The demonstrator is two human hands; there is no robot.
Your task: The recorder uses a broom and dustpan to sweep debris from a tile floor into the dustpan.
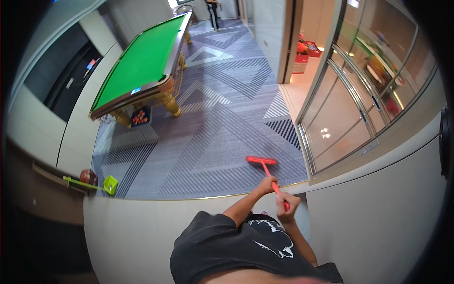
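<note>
A red long-handled floor brush or broom (pixel 266 168) slants away from my body, gripped by both hands. My left hand (pixel 268 185) wraps the shaft lower down, nearer the head. Close to the shaft's top end, my right hand (pixel 288 206) is closed around it. The wide red head (pixel 261 160) is on or just above the grey patterned carpet (pixel 220 152); bristles cannot be made out. A lime-green long-handled dustpan (pixel 110 185) rests on the carpet at the left, its handle pointing toward the wall.
A pool table (pixel 142 60) with green cloth stands ahead, a tray of balls (pixel 139 118) beneath it. Glass sliding doors (pixel 340 106) line the right side. A brown rounded object (pixel 88 176) sits beside the dustpan. Far off stands a person (pixel 213 16) in dark trousers.
</note>
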